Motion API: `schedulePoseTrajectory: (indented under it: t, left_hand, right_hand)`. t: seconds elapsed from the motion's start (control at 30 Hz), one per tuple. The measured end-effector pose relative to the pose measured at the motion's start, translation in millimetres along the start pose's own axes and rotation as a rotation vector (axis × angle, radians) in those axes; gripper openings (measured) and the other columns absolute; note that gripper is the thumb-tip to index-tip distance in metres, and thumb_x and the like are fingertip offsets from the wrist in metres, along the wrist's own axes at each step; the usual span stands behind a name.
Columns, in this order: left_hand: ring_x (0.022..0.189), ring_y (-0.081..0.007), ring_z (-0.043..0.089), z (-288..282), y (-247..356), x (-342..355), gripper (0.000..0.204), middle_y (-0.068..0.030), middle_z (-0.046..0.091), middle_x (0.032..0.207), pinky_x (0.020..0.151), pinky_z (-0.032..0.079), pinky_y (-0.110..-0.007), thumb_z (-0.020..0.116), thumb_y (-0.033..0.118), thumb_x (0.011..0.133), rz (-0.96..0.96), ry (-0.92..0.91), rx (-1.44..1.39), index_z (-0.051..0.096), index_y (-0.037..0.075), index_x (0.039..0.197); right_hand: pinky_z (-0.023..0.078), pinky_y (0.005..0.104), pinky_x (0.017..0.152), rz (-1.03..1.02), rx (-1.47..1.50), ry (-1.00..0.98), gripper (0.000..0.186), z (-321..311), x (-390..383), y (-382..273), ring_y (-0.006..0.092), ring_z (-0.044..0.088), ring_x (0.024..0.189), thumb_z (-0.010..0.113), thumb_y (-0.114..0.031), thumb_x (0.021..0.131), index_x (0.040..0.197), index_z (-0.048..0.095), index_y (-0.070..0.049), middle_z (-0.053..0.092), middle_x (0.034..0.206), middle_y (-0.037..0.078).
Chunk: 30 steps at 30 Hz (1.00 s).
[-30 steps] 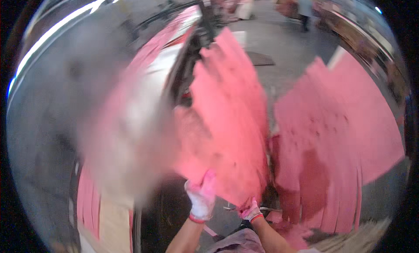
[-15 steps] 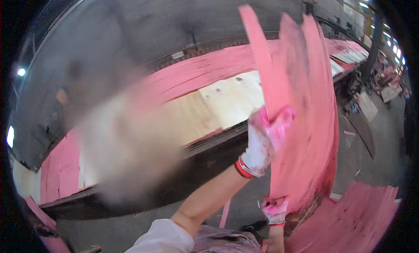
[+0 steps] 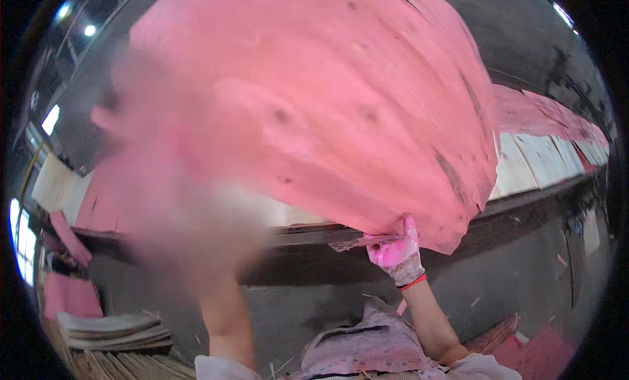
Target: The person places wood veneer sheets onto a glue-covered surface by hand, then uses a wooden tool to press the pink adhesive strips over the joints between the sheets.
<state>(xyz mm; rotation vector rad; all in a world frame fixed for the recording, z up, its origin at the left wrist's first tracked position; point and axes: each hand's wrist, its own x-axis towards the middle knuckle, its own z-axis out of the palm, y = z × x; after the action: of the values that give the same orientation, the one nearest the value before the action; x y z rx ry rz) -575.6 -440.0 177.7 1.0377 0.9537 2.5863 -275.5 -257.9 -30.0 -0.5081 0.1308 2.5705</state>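
A large, thin pink wood veneer sheet point(image 3: 367, 118) with dark knots and a few splits is raised in front of me, curving over the long table. My right hand point(image 3: 396, 255), in a white glove stained pink, pinches its near edge, thumb on the upper face and fingers beneath. A ragged strip point(image 3: 360, 244) juts out beside that hand. My left forearm point(image 3: 226, 321) reaches up toward the sheet's left part. A blurred patch over the picture hides the left hand's fingers, so their grip cannot be seen.
Under the sheet runs a long dark-edged table point(image 3: 524, 195) bearing pale veneer point(image 3: 534, 160) and pink veneer point(image 3: 550, 114). Stacked pale sheets point(image 3: 114, 331) lie at lower left, near a pink piece point(image 3: 72, 295). More pink sheets point(image 3: 540, 354) lie at lower right, with scraps on the floor.
The pink sheet has swung from upright on my right to spread out over the table ahead. My view has turned left. My left hand has moved left, into the blurred patch.
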Motion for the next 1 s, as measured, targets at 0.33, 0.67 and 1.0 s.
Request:
schedulePoseTrajectory:
  t: [0.33,0.67,1.0]
  left_hand:
    - [0.092,-0.0137,0.054,-355.9,-75.9,-156.8,0.04,-0.0026,0.062,0.103,0.083,0.043,-0.028,0.056,0.038,0.092,-0.762,0.696,0.243,0.057,0.009,0.12]
    - [0.077,-0.0144,0.055,-363.5,44.7,-484.1,0.045,-0.0047,0.063,0.095,0.064,0.045,-0.032,0.061,0.041,0.086,-1.084,1.382,0.808,0.062,0.006,0.114]
    - [0.076,-0.0179,0.058,-428.7,109.8,-656.3,0.043,-0.0064,0.064,0.094,0.062,0.047,-0.032,0.065,0.039,0.085,-0.941,1.931,0.328,0.061,0.008,0.114]
  right_hand:
    - [0.05,0.0467,0.086,0.266,-0.33,0.273,0.056,-166.8,186.4,102.3,0.0279,0.056,0.112,0.041,-0.056,0.09,0.128,0.051,-0.016,0.056,0.128,0.006]
    - [0.048,0.0475,0.082,0.614,-0.6,0.723,0.075,-241.0,326.8,192.8,0.029,0.057,0.095,0.053,-0.065,0.078,0.126,0.04,-0.01,0.057,0.107,0.008]
    - [0.052,0.0428,0.073,0.869,-0.949,0.153,0.043,-109.8,348.6,559.0,0.025,0.061,0.09,0.066,-0.051,0.08,0.102,0.05,-0.017,0.062,0.1,0.006]
